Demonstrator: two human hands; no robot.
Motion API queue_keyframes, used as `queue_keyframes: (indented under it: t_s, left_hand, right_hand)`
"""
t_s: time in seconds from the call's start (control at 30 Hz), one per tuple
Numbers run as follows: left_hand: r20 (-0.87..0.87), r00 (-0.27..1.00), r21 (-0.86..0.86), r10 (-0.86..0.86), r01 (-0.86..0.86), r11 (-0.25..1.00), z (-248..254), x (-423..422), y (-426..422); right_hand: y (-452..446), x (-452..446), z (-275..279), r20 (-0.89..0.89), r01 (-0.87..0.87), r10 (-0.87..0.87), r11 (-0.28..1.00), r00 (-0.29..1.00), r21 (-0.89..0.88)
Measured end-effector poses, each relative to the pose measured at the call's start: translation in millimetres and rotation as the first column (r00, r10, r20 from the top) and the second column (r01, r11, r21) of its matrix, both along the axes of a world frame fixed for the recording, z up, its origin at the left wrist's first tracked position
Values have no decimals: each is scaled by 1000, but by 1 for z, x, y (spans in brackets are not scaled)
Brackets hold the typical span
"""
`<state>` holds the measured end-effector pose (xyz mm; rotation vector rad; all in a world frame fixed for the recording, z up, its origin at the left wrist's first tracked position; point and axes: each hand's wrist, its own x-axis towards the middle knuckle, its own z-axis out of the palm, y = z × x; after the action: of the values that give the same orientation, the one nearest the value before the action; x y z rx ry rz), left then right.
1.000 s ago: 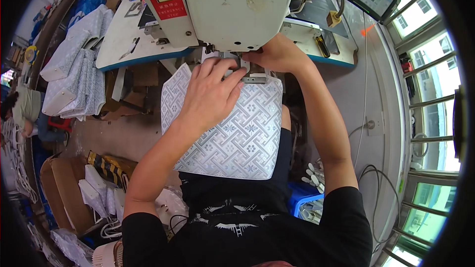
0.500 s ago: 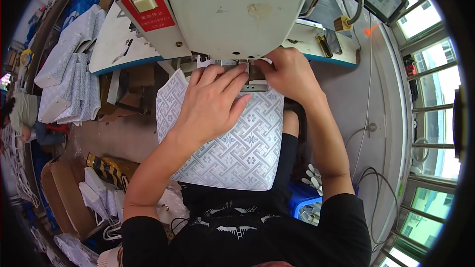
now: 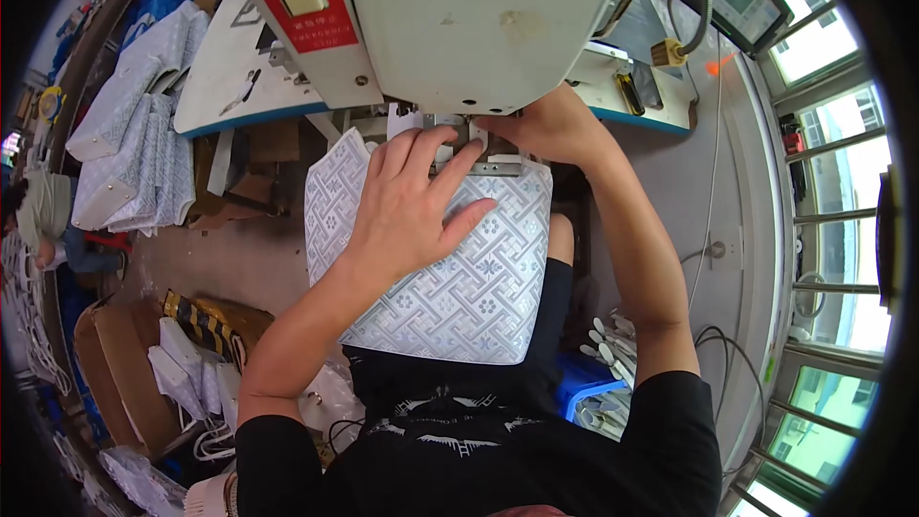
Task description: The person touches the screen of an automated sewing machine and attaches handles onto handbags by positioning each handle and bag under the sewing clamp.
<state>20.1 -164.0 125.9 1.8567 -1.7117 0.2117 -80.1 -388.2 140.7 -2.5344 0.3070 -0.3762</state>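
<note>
A white-and-grey patterned panel (image 3: 450, 297), perhaps the side of a bag, hangs from the work area of an industrial sewing machine (image 3: 479, 29) down to my lap. My left hand (image 3: 407, 201) lies on the panel's upper part with its fingers spread, fingertips beside a metal clamp plate (image 3: 496, 169). Under the machine head, my right hand (image 3: 546, 129) has its fingers curled, the thumb pointing left towards a small pale piece (image 3: 478, 137). The head hides the other right fingertips, so what they pinch cannot be made out.
A red emergency-stop box (image 3: 306, 10) is mounted left of the machine head. Snips (image 3: 241, 93) lie on the white tabletop. Patterned bags (image 3: 134, 144) are stacked at far left. A blue bin (image 3: 582, 386) with pale strips stands by my right leg. Another person (image 3: 48, 215) is at left.
My right hand has moved slightly left and further under the machine head. The left fingers have spread a little and shifted down from the needle area. The view has shifted slightly.
</note>
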Motion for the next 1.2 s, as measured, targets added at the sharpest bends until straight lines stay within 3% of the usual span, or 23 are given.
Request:
queue_keyframes:
  t_s: [0.1,0.23,0.4,0.5,0.7,0.77,0.9,1.0,1.2]
  left_hand:
    - [-5,1000,22,6,-6,1000,3,-1,0]
    - [-18,1000,43,5,-4,999,3,0,-1]
    - [14,1000,11,-14,14,1000,12,-4,0]
    - [9,1000,-12,-19,20,1000,13,6,-4]
    - [-96,994,18,-46,48,999,9,19,-12]
    - [-58,997,-2,-46,46,999,9,15,-10]
    - [35,999,-38,-9,11,999,6,8,-9]
    - [96,994,-53,41,-36,998,9,2,-9]
    - [22,1000,20,13,-13,1000,14,0,-5]
  right_hand:
    - [1,3,1,65,-29,16,980,998,198]
    - [7,7,7,62,-62,49,972,997,227]
    - [3,10,20,-88,-96,107,988,990,121]
    - [-1,11,21,7,-101,102,964,995,245]
    - [-5,9,22,-98,-87,112,969,989,232]
    - [-5,11,22,-160,-53,98,963,982,265]
    - [-7,10,11,-26,-119,129,965,991,233]
    - [-6,9,7,-60,-102,118,970,991,222]
    - [-19,4,11,8,-216,218,957,976,194]
